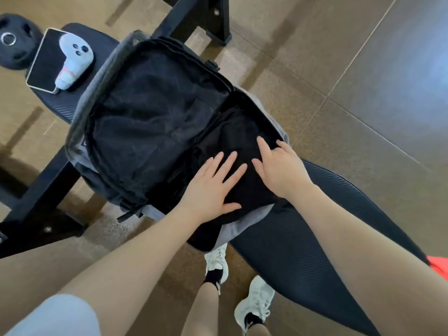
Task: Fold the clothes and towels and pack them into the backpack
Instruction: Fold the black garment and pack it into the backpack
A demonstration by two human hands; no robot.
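Your white sneakers below bench; phone w/ controller far end. Both hands, left + right, fingers spread flat on black folded garment inside open backpack, gripping nothing.

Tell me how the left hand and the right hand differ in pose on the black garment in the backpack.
The left hand lies flat with its fingers spread wide; the right hand is more cupped, its fingers closer together. The left hand rests near the middle of the black garment; the right hand sits at its far side, by the backpack wall. Both press palm-down on the garment, gripping nothing.
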